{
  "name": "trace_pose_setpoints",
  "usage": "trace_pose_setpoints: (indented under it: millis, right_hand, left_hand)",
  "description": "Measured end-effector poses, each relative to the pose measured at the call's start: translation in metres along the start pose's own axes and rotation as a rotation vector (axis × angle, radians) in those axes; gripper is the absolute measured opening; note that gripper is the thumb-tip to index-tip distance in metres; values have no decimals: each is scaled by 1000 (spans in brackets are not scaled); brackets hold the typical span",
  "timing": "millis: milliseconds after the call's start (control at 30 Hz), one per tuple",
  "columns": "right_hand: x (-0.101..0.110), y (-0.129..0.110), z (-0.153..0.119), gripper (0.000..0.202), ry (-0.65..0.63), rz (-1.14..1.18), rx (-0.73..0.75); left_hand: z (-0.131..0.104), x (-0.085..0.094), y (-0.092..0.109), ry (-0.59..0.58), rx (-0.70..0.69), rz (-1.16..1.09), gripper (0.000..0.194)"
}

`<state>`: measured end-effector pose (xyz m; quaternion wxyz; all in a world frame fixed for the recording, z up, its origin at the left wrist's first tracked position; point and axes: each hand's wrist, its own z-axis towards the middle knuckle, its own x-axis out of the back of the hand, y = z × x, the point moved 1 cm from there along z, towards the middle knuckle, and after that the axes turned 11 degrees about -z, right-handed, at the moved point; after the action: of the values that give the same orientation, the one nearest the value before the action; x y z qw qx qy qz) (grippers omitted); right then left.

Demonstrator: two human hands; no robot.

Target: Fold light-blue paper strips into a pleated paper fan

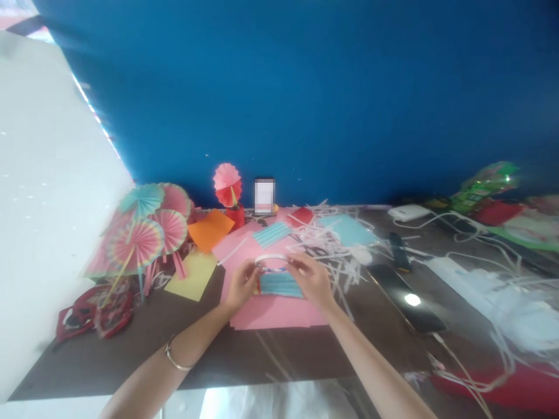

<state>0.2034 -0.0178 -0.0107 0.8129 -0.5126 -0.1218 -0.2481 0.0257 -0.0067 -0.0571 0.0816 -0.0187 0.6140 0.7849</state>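
My left hand [242,285] and my right hand [311,278] meet in a pinch over pink paper sheets [279,314]. Between them a narrow white strip [271,257] bends in a loop, its ends at my fingertips; blur hides whether it is paper or tape. Right below it lies a pleated light-blue paper piece [282,284] with a colored left edge. Farther back a second pleated blue paper piece [271,234] rests on the pink sheets.
Folded paper fans [135,241] stand at left beside yellow paper [192,276] and orange paper [212,230]. White paper scraps [345,267] spread right of my hands. A phone [408,297] and cables lie farther right. A blue wall [305,105] rises behind the table.
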Motion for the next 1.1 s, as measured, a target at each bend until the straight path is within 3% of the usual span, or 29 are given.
trace_pose_setpoints:
  millis: [267, 733, 800, 933, 1100]
  right_hand:
    - [8, -12, 1, 14, -22, 115, -36]
    - [13, -14, 7, 14, -49, 219, -78]
    - [13, -10, 7, 19, -19, 277, -86]
    - [2, 5, 7, 55, -6, 401, -148]
    - [-18, 18, 1, 54, -78, 455, -309]
  left_hand:
    - [-2, -5, 0, -47, 55, -190, 26]
    - [-3, -6, 3, -50, 137, -269, 31]
    - [-2, -6, 3, -40, 164, -313, 32]
    - [-2, -6, 3, -47, 165, -359, 31]
    - [-2, -6, 3, -58, 165, -350, 29]
